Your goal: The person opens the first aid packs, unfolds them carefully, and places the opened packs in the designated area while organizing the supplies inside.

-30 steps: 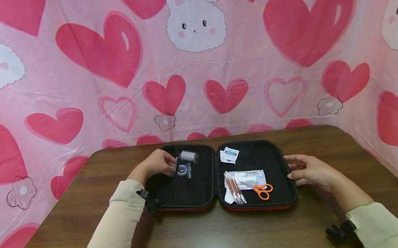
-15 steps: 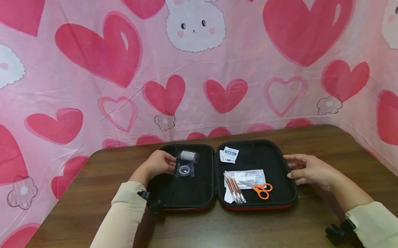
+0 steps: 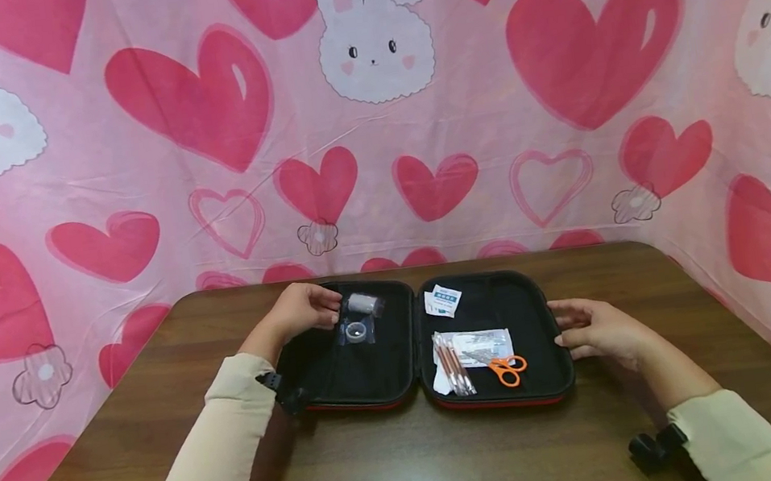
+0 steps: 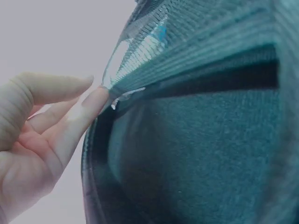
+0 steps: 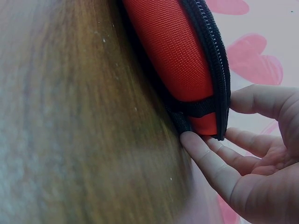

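An open red and black zip case (image 3: 374, 376) lies spread on the table in the head view. My left hand (image 3: 301, 310) is over its left half's upper corner, and a fingertip touches the mesh pocket's edge (image 4: 135, 79) in the left wrist view. Just right of that hand lie a rolled bandage (image 3: 362, 303) and a bagged tape roll (image 3: 356, 332). My right hand (image 3: 598, 330) holds the right half's outer edge, fingers and thumb at the zipped rim (image 5: 219, 70) in the right wrist view.
The right half carries orange-handled scissors (image 3: 507, 371), bagged swabs (image 3: 453, 366), a white printed packet (image 3: 490, 340) and small sachets (image 3: 445, 301). Under the case is a brown wooden table (image 3: 386, 468). A pink heart-patterned cloth (image 3: 429, 129) hangs behind it.
My left hand shifts the tape bag slightly right beneath the bandage, then draws away up and left, leaving it there. My right hand stays at the case's edge.
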The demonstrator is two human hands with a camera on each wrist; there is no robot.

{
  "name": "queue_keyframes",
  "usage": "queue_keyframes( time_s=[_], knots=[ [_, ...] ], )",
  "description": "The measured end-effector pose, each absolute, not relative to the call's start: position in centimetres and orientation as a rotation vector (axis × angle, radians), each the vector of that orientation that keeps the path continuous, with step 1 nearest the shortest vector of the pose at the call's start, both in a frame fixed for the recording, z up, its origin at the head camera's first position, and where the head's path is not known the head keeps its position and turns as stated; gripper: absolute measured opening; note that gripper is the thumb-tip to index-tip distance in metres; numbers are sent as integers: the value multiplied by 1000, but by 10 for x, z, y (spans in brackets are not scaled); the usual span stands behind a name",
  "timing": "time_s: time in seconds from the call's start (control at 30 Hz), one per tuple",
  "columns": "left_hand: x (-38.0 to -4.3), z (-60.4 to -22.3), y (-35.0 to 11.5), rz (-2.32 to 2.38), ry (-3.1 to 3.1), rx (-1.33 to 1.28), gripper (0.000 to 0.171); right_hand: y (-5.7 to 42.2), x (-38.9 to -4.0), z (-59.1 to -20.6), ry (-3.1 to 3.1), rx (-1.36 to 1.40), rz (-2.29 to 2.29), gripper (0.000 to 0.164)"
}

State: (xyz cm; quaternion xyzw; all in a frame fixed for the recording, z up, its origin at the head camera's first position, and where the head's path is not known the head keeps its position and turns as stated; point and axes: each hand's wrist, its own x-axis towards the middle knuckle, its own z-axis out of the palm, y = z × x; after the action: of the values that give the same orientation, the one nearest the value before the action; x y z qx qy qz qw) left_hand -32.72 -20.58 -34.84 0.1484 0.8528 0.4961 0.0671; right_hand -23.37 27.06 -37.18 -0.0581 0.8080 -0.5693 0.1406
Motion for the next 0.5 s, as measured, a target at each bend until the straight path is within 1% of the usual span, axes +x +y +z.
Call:
queue_keyframes(
  time_s=[0.2, 0.5],
  knots=[
    [-320, -335, -201, 1442, 2594, 536, 34, 271, -233, -370, 2336, -164, -1636, 75],
    [-316, -330, -191, 1385, 2606, 605, 32, 269, -232, -369, 2334, -169, -1628, 75]
  ],
)
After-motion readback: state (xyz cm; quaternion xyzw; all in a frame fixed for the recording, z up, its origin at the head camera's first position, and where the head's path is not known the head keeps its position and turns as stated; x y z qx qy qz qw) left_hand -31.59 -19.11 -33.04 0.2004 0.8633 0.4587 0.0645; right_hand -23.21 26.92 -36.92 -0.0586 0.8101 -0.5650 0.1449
